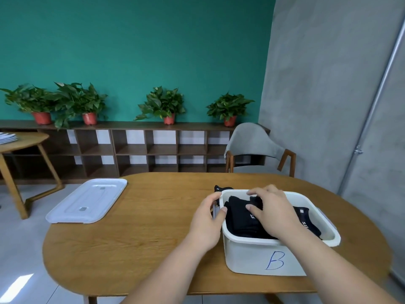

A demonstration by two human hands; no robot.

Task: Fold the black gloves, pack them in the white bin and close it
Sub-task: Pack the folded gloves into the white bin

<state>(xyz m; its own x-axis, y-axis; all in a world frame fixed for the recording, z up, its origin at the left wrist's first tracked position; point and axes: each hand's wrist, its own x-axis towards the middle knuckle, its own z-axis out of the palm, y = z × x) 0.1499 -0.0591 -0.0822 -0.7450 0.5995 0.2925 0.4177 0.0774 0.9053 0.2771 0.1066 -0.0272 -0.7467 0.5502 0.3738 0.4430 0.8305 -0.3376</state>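
Black gloves [238, 220] lie in the white bin [252, 255] at lower right, pressed by the open-fingered right hand [269, 211] while the left hand [208, 220] grips its rim; best tamp them evenly below it.

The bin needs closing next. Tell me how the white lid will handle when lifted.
The white lid looks thin and broad, so probably light, and it may flex if lifted by one edge. Its glossy plastic could be slippery, though the turned-down rim should give fingers a hold.
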